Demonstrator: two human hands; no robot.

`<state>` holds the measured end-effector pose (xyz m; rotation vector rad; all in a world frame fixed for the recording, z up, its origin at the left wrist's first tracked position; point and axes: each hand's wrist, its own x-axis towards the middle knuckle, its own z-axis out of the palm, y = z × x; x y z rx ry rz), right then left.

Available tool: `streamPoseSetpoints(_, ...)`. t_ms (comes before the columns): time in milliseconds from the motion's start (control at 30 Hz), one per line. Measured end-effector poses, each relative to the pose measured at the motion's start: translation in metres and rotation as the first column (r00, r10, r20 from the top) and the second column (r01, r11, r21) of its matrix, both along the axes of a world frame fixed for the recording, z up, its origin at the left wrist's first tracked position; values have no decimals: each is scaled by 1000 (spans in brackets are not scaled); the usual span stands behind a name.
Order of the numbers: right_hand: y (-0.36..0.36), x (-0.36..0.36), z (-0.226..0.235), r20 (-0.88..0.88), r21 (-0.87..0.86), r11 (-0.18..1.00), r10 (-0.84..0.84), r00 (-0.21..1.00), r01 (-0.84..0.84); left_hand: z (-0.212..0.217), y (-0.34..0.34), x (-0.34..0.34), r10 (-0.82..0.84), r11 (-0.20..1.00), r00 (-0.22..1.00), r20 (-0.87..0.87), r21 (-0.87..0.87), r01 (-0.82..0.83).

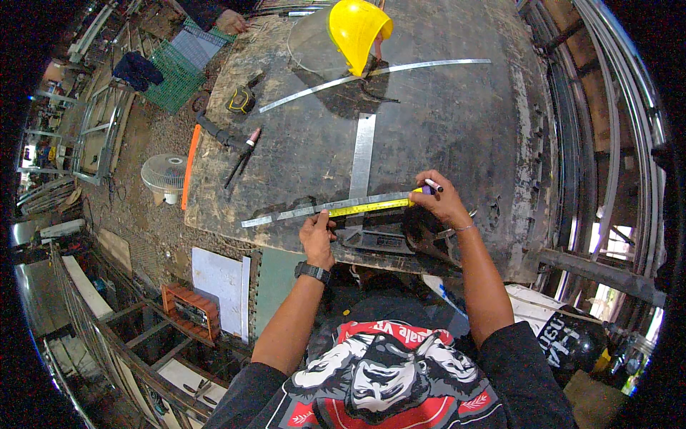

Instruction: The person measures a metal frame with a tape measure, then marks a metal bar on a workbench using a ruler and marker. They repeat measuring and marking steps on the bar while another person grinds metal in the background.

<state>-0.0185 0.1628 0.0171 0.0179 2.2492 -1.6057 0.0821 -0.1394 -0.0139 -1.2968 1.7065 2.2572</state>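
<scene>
While your left hand [318, 236] presses fingers down on the yellow tape measure [371, 207] and the flat metal strip [321, 208] beneath it, pinning both against the workbench [457, 121], your right hand [443, 204] is closed around a marker [431, 187], its tip at the far end of the tape. That left hand is not wrapped around anything; the fingers lie flat on top, seemingly so that the tape cannot slide along the strip while you mark. Your right-hand fingers are curled snugly on the marker, and the heel of that hand sits on the bench near the strip's right end, which probably steadies the tip.

The strip lies across the near edge of the bench, running from lower left to upper right, with the tape laid along its right half. A second flat metal piece [363, 154] runs away from you, meeting the strip near its middle at roughly a right angle. Farther off, a long thin curved metal band [371, 74] crosses the bench, and a yellow hard hat with a clear face shield [356, 28] rests over it. To the left lie a welding torch with its hose [239, 154] and a small dark-and-yellow tool [241, 100], well apart from your hands. Below the bench on the left stands a small fan [164, 173] on the ground.
</scene>
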Motion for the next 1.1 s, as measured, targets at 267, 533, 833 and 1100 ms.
streamPoseSetpoints(267,2,-2,-7,-105,48,998,38,994,-33,-9,-2,0,-17,998,1000,22,-66,18)
streamPoseSetpoints(533,0,-1,0,14,-44,999,13,1000,-12,-10,-1,4,-27,999,1000,-16,-46,26)
streamPoseSetpoints(833,3,-1,2,-2,-3,999,34,999,-34,-6,0,4,6,1000,1000,-11,16,-6)
streamPoseSetpoints(1100,3,-1,-3,-5,-11,1000,-1,1000,1,-2,-2,4,-25,1000,1000,16,-16,25)
